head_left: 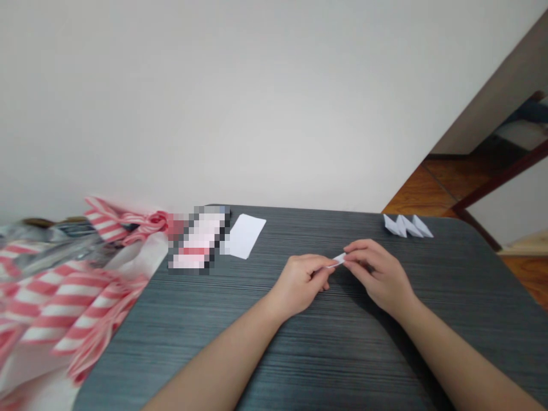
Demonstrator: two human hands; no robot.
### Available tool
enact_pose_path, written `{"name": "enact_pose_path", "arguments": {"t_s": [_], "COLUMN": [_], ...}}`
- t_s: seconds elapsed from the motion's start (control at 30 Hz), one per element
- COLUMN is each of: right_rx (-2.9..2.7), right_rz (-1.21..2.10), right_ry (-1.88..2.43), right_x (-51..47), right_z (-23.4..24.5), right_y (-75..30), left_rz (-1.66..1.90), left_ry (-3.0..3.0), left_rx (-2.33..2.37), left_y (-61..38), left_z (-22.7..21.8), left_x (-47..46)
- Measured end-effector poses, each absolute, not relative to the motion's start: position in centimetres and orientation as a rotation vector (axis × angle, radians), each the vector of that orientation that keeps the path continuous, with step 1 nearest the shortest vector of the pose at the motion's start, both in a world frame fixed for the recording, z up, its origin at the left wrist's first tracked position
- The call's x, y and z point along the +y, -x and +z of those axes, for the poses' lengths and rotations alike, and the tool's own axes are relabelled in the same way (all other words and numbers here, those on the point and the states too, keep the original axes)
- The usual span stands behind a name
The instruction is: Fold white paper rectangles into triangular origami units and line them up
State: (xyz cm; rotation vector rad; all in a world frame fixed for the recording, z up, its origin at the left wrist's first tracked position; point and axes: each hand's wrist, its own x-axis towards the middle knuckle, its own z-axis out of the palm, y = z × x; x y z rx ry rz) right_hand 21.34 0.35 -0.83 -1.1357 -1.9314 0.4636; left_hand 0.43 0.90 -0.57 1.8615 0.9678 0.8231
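A small folded strip of white paper (339, 260) spans the gap between my two hands, just above the dark table. My left hand (305, 281) pinches its left end between thumb and fingers. At the other end, the thumb and fingertips of my right hand (377, 275) close on the paper. My fingers cover both ends, so only the middle of the strip shows. Several folded white paper pieces (409, 226) stand in a row at the table's back right. White paper sheets (246, 235) lie flat at the back left.
The dark wood-grain table (342, 354) has rounded corners and meets a pale wall (274, 103) behind. A pixelated phone-like object (199, 237) lies beside the sheets. Red-and-white striped cloth (72, 297) is heaped left of the table. Wooden floor (422, 185) shows at right.
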Motion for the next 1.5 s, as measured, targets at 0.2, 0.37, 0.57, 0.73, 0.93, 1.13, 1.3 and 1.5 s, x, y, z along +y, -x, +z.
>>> {"name": "enact_pose_path", "arguments": {"t_s": [0.2, 0.37, 0.57, 0.73, 0.93, 1.13, 1.3, 1.5], "right_rx": [-1.989, -2.018, -2.055, -2.078, -2.068, -2.075, -2.064, -2.016], "right_rz": [0.483, 0.511, 0.423, 0.41, 0.421, 0.422, 0.446, 0.486], "right_ry": [1.107, 1.09, 1.054, 1.055, 1.062, 1.027, 1.042, 1.11], "right_x": [0.38, 0.28, 0.37, 0.44, 0.44, 0.3, 0.3, 0.33], "right_z": [-0.7, -0.72, -0.92, -0.83, -0.95, -1.02, -0.86, -0.91], "right_y": [-21.37, -21.43, -21.55, -21.48, -21.43, -21.32, -21.13, -21.19], "left_rz": [0.861, 0.888, 0.888, 0.855, 0.852, 0.841, 0.844, 0.874], "left_ry": [-1.862, -1.864, -1.862, -1.849, -1.826, -1.811, -1.836, -1.776], "left_rx": [0.969, 0.975, 0.965, 0.958, 0.971, 0.956, 0.96, 0.978], "left_y": [-0.48, -0.49, -0.5, -0.5, -0.53, -0.64, -0.67, -0.69], "left_z": [-0.34, -0.45, -0.36, -0.19, -0.28, -0.45, -0.34, -0.6], "left_x": [0.86, 0.87, 0.87, 0.83, 0.85, 0.8, 0.8, 0.7]}}
